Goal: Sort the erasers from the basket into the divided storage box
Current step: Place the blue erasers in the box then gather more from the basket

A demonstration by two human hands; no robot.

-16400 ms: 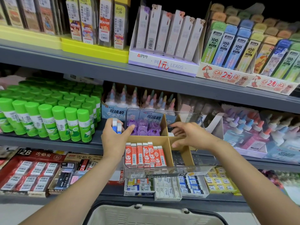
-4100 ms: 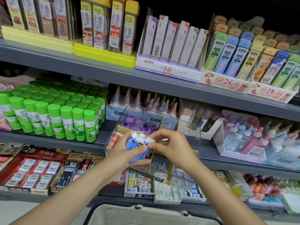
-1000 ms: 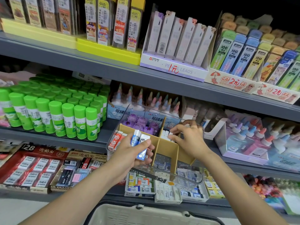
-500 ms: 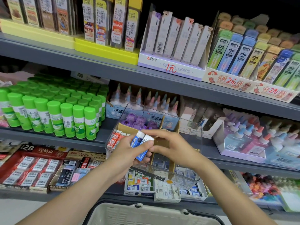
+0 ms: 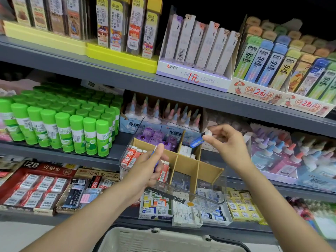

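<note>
A clear divided storage box (image 5: 212, 194) with cardboard dividers sits tilted on the middle shelf edge. Red-sleeved erasers (image 5: 131, 155) fill its front-left cell, purple ones (image 5: 156, 136) the back-left cell, and white ones (image 5: 186, 150) a back-middle cell. My right hand (image 5: 225, 142) pinches one blue-sleeved eraser (image 5: 197, 141) above the back-middle cells. My left hand (image 5: 149, 166) grips another blue eraser (image 5: 154, 155), mostly hidden by the fingers, over the red erasers. The white basket (image 5: 163, 240) is at the bottom edge of view, its contents out of sight.
Green glue sticks (image 5: 60, 126) stand left of the box. Glue bottles (image 5: 283, 155) sit to the right and behind. Boxed erasers (image 5: 36, 186) line the lower shelf. Pencil lead packs (image 5: 198, 44) stand on the shelf above.
My right hand took one blue eraser from the stack in my left hand and moved it up and right over the back cells. My left hand holds fewer erasers than before.
</note>
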